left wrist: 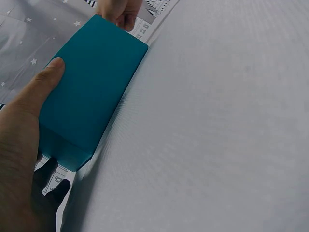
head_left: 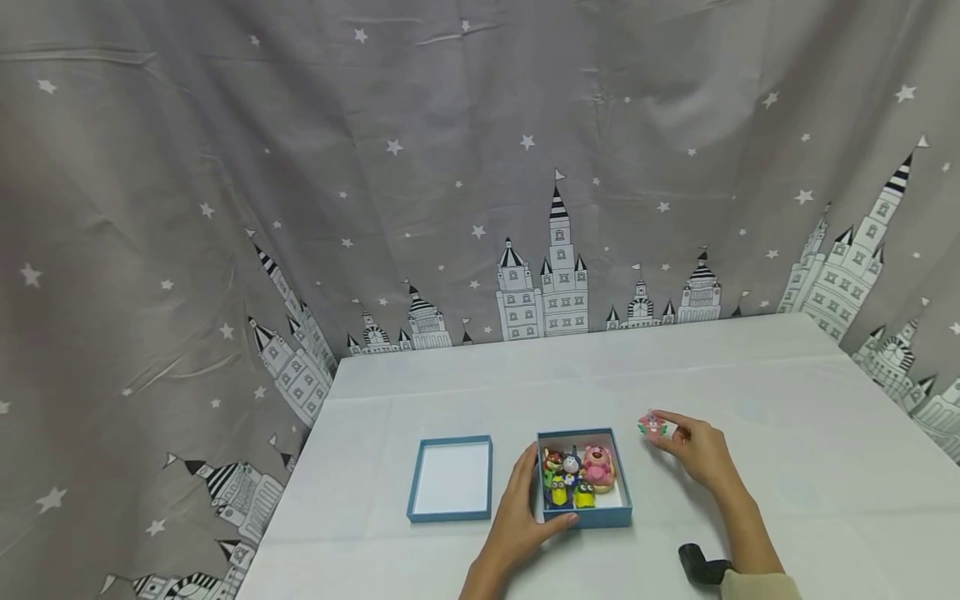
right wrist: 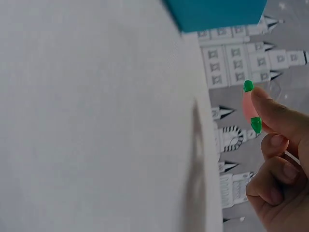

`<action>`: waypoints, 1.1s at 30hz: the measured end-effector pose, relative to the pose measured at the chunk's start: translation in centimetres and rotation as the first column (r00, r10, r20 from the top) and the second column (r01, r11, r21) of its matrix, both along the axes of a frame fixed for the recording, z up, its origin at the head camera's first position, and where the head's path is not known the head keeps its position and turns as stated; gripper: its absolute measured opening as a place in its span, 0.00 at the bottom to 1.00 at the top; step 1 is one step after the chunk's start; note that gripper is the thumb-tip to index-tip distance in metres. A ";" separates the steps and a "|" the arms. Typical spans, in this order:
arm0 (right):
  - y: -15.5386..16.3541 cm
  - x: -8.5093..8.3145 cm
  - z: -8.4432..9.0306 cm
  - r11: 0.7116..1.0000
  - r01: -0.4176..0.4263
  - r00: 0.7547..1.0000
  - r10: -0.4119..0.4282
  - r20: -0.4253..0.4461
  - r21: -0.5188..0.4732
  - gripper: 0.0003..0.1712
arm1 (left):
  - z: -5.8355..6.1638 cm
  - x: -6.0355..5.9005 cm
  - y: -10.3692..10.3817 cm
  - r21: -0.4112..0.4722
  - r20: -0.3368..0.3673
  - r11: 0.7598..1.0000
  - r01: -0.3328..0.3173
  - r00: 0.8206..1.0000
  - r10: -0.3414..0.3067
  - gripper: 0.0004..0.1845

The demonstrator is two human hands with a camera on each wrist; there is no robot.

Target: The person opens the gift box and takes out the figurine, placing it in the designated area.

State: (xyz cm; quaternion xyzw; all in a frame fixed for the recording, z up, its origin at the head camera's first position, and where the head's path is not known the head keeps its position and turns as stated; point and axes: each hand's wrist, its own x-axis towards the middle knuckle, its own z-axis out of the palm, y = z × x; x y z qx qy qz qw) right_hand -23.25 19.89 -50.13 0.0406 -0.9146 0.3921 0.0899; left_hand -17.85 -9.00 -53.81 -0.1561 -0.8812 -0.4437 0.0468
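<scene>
A blue open box (head_left: pixel 587 518) stands on the white table with several toy figures in it. Among them are a pink bear (head_left: pixel 597 468), a dark-eared figure (head_left: pixel 572 465) and two yellow ones, one a yellow figure (head_left: pixel 584 496) near the front wall. My left hand (head_left: pixel 519 508) grips the box at its front left corner, thumb on the front wall and fingers along the left side. To the right of the box, my right hand (head_left: pixel 697 450) pinches a small pink flower-like toy with green tips (right wrist: pixel 249 107) between thumb and finger, raised above the table.
Left of the box lies a blue-rimmed lid (head_left: pixel 450 518), its white inside facing up. A black curved object (head_left: pixel 701 567) shows beside my right sleeve (head_left: pixel 761 587). Behind the table (head_left: pixel 375 433) hangs a grey curtain (head_left: pixel 450 208) printed with castles and stars.
</scene>
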 end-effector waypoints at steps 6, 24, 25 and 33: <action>1.0 -0.2 -1.1 1.000 -0.005 0.999 0.005 0.036 -0.003 0.25 | -0.2 -0.1 0.0 0.003 0.004 1.000 -0.003 1.000 0.003 0.57; 1.5 -0.3 -2.7 1.000 -0.013 0.997 0.012 0.081 0.009 0.26 | 0.0 0.0 0.0 0.014 0.006 1.000 0.001 1.000 -0.001 0.57; 1.5 -0.2 -2.7 1.000 -0.012 0.997 0.011 0.081 0.012 0.26 | 0.0 0.0 0.0 0.012 0.007 1.000 0.001 1.000 -0.001 0.57; 1.4 -0.3 -2.9 1.000 -0.011 0.997 0.009 0.078 0.024 0.26 | 0.0 0.0 0.0 0.004 0.004 1.000 -0.002 1.000 0.002 0.57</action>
